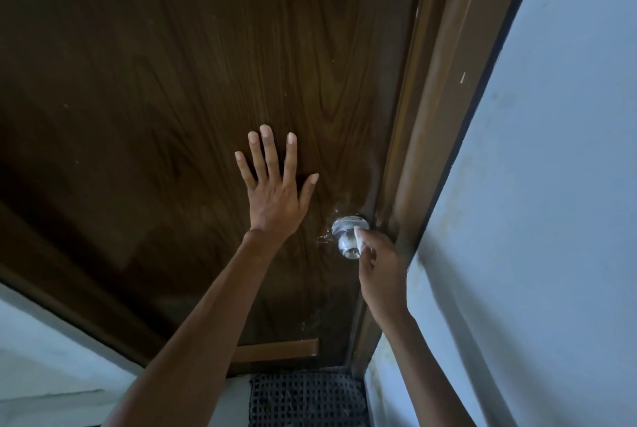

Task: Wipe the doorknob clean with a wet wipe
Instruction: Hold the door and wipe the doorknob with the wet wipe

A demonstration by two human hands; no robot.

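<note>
We brace the door (172,89) with our spread left hand (274,192); our right hand (381,270) pinches the wet wipe (359,240) against the doorknob (347,237) and should rub all round it.

Looks like a home interior, at a room doorway. Dark brown wood-grain door (179,89), scuffed and dusty near the top, fills most of the view. Brown painted door frame (431,137) runs along its latch side. Plain round metal doorknob (346,237), household type, scratch marks on the door beside it. Pale blue-grey painted wall (558,185) to the right, stained and smudged close to the frame; similar wall at lower left. Dark woven mat (306,399) on the floor at the threshold. No signage, fittings or equipment pointing to a shop or office. Dim light.
</note>
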